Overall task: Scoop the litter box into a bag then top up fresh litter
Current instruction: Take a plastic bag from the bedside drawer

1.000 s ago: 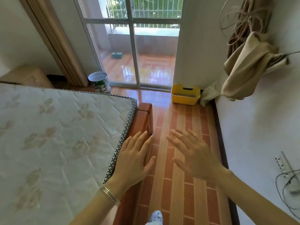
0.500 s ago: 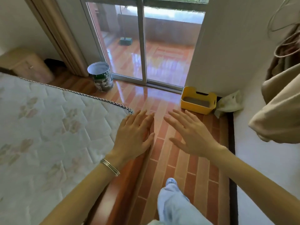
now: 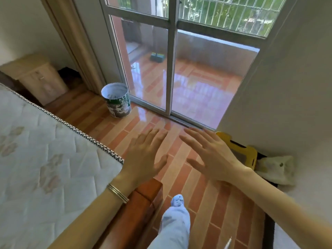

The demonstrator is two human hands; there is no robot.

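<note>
A yellow litter box (image 3: 248, 154) stands on the tiled floor against the right wall, mostly hidden behind my right hand (image 3: 213, 155). A pale plastic bag (image 3: 276, 170) lies crumpled just right of the box. My right hand is held flat over the floor with fingers spread and holds nothing. Beside it, my left hand (image 3: 145, 157), also flat and spread, hovers past the mattress corner and is empty; thin bangles sit on its wrist.
A bare mattress (image 3: 45, 168) on a wooden bed frame (image 3: 142, 200) fills the left. A paint-stained bucket (image 3: 117, 99) stands by the sliding glass door (image 3: 172, 72). A cardboard box (image 3: 37, 76) sits far left. My foot (image 3: 177, 200) steps along the tiled aisle.
I have walked forward toward the glass door. The litter box and bag are nearer and now sit behind my right hand. Both hands stay spread and empty.
</note>
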